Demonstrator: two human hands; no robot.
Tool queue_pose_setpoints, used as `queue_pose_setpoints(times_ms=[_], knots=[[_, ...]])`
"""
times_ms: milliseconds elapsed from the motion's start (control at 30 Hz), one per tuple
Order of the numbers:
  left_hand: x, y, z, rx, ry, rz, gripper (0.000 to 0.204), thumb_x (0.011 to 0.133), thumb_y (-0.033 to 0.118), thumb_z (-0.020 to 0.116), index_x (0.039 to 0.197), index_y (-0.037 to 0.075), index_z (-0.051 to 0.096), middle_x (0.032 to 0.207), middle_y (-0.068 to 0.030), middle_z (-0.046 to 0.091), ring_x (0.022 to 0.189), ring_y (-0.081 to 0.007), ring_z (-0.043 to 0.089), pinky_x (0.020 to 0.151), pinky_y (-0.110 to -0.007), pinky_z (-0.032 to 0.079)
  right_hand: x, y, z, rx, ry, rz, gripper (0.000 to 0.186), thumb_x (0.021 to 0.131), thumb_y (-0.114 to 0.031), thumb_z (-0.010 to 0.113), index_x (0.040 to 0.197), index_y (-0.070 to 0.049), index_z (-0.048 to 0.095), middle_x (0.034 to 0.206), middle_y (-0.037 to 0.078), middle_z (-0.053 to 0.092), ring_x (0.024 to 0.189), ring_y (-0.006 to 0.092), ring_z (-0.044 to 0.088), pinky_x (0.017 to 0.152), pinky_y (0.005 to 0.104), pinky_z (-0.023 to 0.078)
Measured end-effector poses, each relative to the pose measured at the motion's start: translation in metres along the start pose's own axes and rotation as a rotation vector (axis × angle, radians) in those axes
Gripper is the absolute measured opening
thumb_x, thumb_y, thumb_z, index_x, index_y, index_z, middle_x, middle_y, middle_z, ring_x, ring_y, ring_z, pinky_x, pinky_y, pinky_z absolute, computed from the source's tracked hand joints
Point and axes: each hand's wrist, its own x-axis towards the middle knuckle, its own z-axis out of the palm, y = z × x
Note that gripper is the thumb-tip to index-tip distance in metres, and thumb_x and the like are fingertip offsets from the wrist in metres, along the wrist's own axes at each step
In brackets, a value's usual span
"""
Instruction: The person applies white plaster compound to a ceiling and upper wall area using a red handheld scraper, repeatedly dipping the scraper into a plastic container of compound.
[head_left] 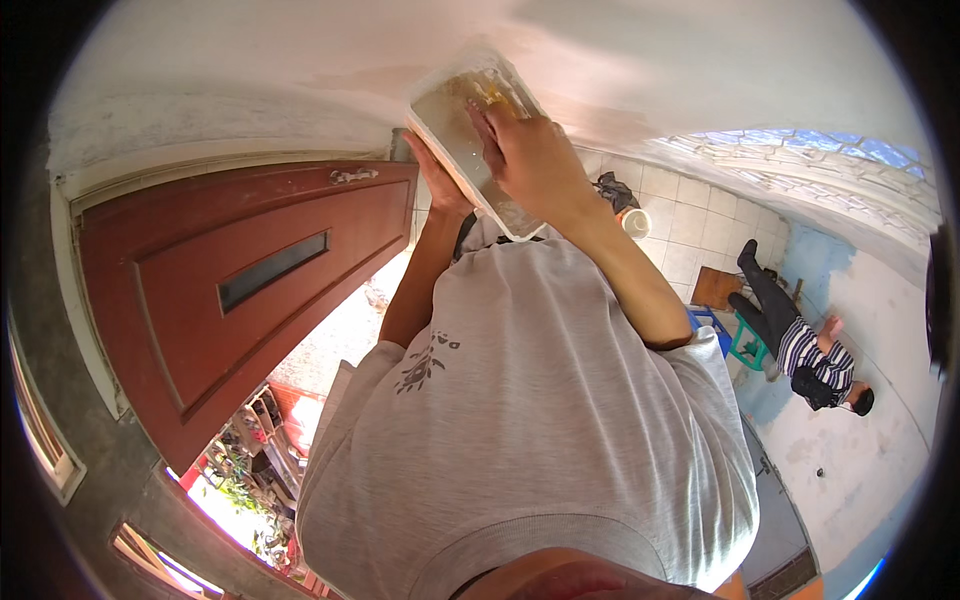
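Observation:
In front of my chest I hold a shallow rectangular tray [455, 120] with a pale rim and whitish smears, tilted up near the wall. My left hand [440, 178] grips its left edge from beneath, its thumb or a finger lying along the side. My right hand [535, 165] reaches over the tray with its fingers bent down. A yellowish patch [493, 95] shows just beyond those fingers. Whatever the right hand grips is mostly hidden by the hand itself.
A pale, patchy wall [620, 60] rises close ahead. Left stands a reddish-brown door [180, 280], swung open. On the tiled floor to the right are a white bucket [635, 223] and a dark bag [613, 188]. Farther right, a person in a striped shirt [800, 345] is by a green stool [747, 345].

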Motion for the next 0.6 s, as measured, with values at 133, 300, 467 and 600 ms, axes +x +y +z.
queue_pose_setpoints(times_ms=[133, 300, 467, 600], knots=[[0.0, -0.001, -0.005, -0.059, -0.106, -0.04, 0.094, 0.097, 0.083, 0.025, 0.161, 0.014, 0.03, 0.158, -0.0118, 0.042, 0.143, -0.0306, 0.046, 0.119, -0.046, 0.041, 0.007, -0.003, -0.012, -0.052, -0.047, 0.135, 0.028, 0.096, -0.008, 0.062, 0.121, 0.003, 0.057, 0.077, 0.026, 0.067, 0.073, 0.0486, 0.067, 0.064, 0.0534, 0.054], [-0.002, -0.005, -0.009, -0.045, -0.086, -0.054, 0.089, 0.101, 0.077, 0.022, 0.16, 0.012, 0.031, 0.157, -0.0115, 0.042, 0.143, -0.0298, 0.043, 0.122, -0.045, 0.033, -0.002, 0.005, 0.005, -0.036, -0.175, 0.016, 0.046, 0.082, -0.001, 0.063, 0.125, 0.011, 0.053, 0.076, 0.025, 0.067, 0.08, 0.045, 0.069, 0.073, 0.0523, 0.054], [-0.005, -0.009, -0.023, -0.034, -0.062, -0.045, 0.09, 0.099, 0.08, 0.026, 0.16, 0.014, 0.031, 0.155, -0.0101, 0.044, 0.141, -0.0301, 0.045, 0.119, -0.046, 0.038, -0.005, 0.014, 0.008, -0.02, -0.228, -0.008, 0.053, 0.082, 0.004, 0.062, 0.134, 0.005, 0.053, 0.083, 0.027, 0.068, 0.081, 0.0475, 0.068, 0.074, 0.0542, 0.054], [0.003, -0.01, -0.03, -0.094, -0.028, -0.033, 0.088, 0.099, 0.08, 0.024, 0.16, 0.018, 0.031, 0.154, -0.0091, 0.045, 0.14, -0.0293, 0.046, 0.116, -0.046, 0.042, -0.007, -0.002, -0.003, -0.123, -0.256, -0.121, 0.043, 0.077, 0.0, 0.069, 0.118, 0.008, 0.057, 0.086, 0.028, 0.069, 0.08, 0.0455, 0.069, 0.076, 0.05, 0.057]])
